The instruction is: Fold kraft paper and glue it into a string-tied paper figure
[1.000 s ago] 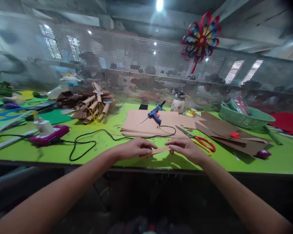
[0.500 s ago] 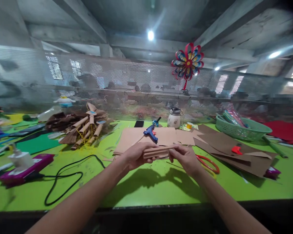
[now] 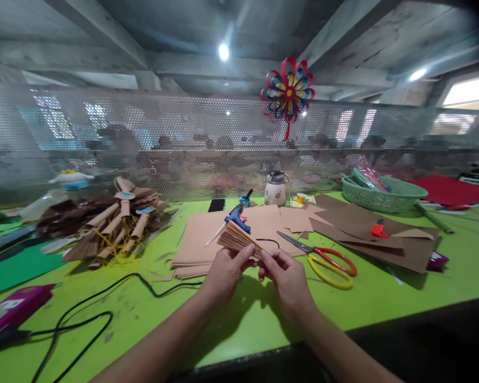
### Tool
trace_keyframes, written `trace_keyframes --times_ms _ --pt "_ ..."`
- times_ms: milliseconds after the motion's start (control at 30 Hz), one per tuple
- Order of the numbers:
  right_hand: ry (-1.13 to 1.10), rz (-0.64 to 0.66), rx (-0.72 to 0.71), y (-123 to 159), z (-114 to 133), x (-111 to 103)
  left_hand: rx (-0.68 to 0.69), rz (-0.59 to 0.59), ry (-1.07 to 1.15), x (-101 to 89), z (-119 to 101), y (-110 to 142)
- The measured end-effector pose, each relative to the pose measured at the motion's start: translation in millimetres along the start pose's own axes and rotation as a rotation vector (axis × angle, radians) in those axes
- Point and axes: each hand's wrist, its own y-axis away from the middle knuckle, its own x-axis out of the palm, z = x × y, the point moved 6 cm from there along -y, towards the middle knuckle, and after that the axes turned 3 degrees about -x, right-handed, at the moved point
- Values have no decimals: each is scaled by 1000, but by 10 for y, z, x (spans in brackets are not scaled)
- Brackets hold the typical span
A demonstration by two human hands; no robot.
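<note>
A pleated strip of brown paper (image 3: pixel 235 238), its folds pressed together at one end and fanning out at the other, is held up over the table. My left hand (image 3: pixel 229 271) grips it with the thumb on top. Fingertips of my right hand (image 3: pixel 282 274) pinch its narrow end, partly hiding it. Behind the paper, a blue glue gun (image 3: pixel 237 217) lies on a stack of light brown paper sheets (image 3: pixel 195 247). To the right of my right hand rest scissors (image 3: pixel 329 260) with one red and one yellow handle.
Brown folded paper figures (image 3: pixel 122 223) with yellow string lie at the left. A black cable (image 3: pixel 131 276) runs from a purple power strip (image 3: pixel 18 308). Dark brown sheets (image 3: pixel 359 229), a green basket (image 3: pixel 383 197) and a lidded bottle (image 3: pixel 275 190) stand or lie farther back.
The flat-looking strip between my hands now shows as a folded stack, turned so its pleats fan up and left. My hands have come closer together. The view has shifted right.
</note>
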Motion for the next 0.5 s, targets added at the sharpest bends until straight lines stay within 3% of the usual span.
trace_keyframes --times_ms 100,200,333,433,500 --pt "59 84 40 58 -13 44 -37 6 4 -53 29 15" --pt "332 156 -52 36 119 -142 -95 -12 27 -130 76 21" --pt "937 83 -407 -59 383 -836 -121 -43 44 -217 140 16" --pt "1326 179 -413 -128 342 -1371 -118 -46 24 -243 169 6" --pt "1422 313 -356 -157 275 -1606 -133 -29 5 -234 182 1"
